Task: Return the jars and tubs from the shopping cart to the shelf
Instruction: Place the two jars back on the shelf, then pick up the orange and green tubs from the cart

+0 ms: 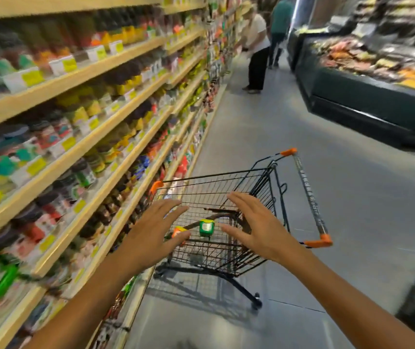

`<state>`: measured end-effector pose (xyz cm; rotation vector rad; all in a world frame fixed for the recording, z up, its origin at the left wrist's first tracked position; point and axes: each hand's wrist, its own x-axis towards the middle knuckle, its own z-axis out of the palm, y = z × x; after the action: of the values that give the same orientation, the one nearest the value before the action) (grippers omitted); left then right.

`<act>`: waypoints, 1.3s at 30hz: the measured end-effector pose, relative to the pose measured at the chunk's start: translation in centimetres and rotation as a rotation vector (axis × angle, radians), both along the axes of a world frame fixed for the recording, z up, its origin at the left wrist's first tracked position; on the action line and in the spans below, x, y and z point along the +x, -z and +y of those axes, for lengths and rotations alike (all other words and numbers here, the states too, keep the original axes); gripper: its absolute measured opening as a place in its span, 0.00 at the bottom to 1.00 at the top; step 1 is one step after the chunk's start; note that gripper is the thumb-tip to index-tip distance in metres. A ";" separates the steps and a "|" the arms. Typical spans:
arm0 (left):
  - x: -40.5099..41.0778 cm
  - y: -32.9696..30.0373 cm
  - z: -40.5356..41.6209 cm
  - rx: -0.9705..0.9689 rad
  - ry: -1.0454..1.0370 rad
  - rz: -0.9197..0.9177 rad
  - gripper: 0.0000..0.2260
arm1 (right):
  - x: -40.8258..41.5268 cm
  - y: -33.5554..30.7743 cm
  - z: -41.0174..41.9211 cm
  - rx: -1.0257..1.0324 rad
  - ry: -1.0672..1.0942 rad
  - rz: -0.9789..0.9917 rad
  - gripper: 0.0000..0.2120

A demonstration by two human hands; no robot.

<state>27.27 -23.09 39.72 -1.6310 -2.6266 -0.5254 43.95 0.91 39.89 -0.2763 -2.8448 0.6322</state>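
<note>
Below, hands (201, 230) spread, cart (226, 197), tubs (206, 227)

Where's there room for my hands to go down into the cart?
Between the left hand and right hand, the cart is open-topped. Only the green tub and orange item sit at its near-left floor. The shelves look packed.

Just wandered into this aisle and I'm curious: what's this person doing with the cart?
A person is reaching both open hands, the left hand and the right hand, toward a small wire shopping cart parked beside the stocked shelves. Neither holds anything yet. In the cart sit a green-lidded tub and an orange-lidded one, partly hidden by the left hand. Other shoppers stand further down the aisle.
</note>
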 end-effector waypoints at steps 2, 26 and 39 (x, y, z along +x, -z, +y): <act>-2.0 0.9 1.5 0.005 0.030 -0.031 0.29 | -1.0 0.2 0.8 -0.002 0.033 -0.019 0.36; -24.4 15.5 12.3 -0.230 0.128 -0.343 0.33 | -16.4 12.9 10.8 -0.176 0.226 -0.280 0.39; -30.0 27.2 19.2 -0.457 -0.048 -0.549 0.29 | -25.6 27.9 20.5 -0.472 0.062 -0.551 0.41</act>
<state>-2.76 -3.92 12.52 -1.7165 -3.3890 -0.4428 18.35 21.43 12.03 -0.7080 -3.1210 1.4031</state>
